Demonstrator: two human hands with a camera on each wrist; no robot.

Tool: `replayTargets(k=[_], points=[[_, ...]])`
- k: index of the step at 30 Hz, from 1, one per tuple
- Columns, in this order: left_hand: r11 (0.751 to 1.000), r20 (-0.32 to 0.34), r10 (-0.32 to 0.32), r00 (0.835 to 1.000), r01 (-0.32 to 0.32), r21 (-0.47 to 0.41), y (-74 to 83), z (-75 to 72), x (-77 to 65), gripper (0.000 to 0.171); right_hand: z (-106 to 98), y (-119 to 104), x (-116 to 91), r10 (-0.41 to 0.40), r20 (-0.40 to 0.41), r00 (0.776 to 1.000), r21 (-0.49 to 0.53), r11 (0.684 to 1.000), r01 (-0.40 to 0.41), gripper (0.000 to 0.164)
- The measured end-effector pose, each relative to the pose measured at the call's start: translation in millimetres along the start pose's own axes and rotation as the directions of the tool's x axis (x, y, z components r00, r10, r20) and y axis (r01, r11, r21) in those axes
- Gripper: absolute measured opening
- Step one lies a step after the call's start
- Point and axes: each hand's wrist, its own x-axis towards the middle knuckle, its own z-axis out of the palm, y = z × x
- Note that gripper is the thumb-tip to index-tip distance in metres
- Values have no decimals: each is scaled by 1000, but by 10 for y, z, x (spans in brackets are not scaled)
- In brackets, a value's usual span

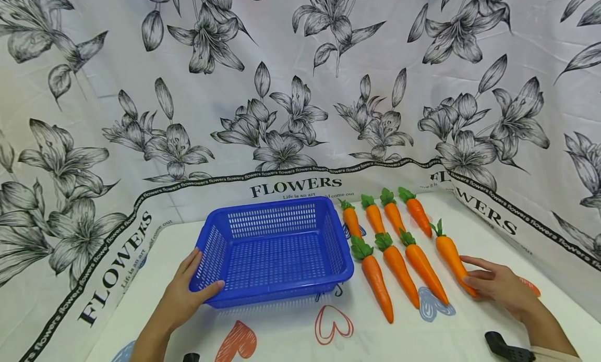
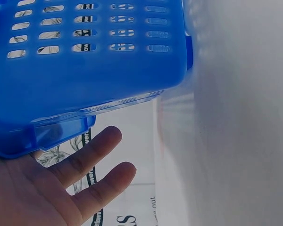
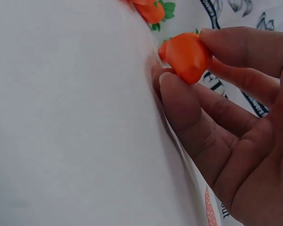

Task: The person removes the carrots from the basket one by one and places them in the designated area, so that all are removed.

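On the left, my left hand (image 1: 185, 289) holds the left end of a blue plastic basket (image 1: 277, 289), its thumb over the rim. In the left wrist view, two fingers (image 2: 106, 186) stretch out loosely beside the basket's slotted wall (image 2: 85, 70). My right hand (image 1: 500, 286) pinches the lower, tapered end of an orange carrot (image 1: 449, 252) between thumb and fingers. The right wrist view shows the carrot's tip (image 3: 191, 59) between the fingertips of my right hand (image 3: 236, 127). That carrot is the rightmost, its green top pointing away from me.
Three carrots lie in a front row, among them a left one (image 1: 375, 284) and a right one (image 1: 424, 263). Several more form a back row, including one (image 1: 418, 213) at the far right. A flowered cloth (image 1: 281, 143) hangs behind the white table. A black strap piece (image 1: 507, 346) shows by the right wrist.
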Motion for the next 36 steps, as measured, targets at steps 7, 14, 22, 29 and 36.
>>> replayTargets(k=[7, 14, 22, 29, 36], points=[[1000, -2, -2, 1000, 2, -6, -6, 3, 4, 104, 56, -45, 10, 75, -63, 995, -124, 989, -83, 67], [1000, 2, -9, 1000, 9, 5, 15, -2, 2, 105, 47, -68, 36, 102, -110, 989, -257, 958, -127, 61], [1000, 2, 17, 1000, -17, -5, -22, -1, 9, 103, 67, -101, 34, 147, -155, 977, -342, 920, -192, 60], [1000, -1, 31, 1000, -31, -1, -31, -3, 14, 102, 69, -112, 36, 140, -175, 974, -381, 903, -199, 62], [1000, 0, 15, 1000, -15, 8, -21, 1, 19, 103, 61, -117, 42, 167, -179, 970, -389, 893, -226, 65]])
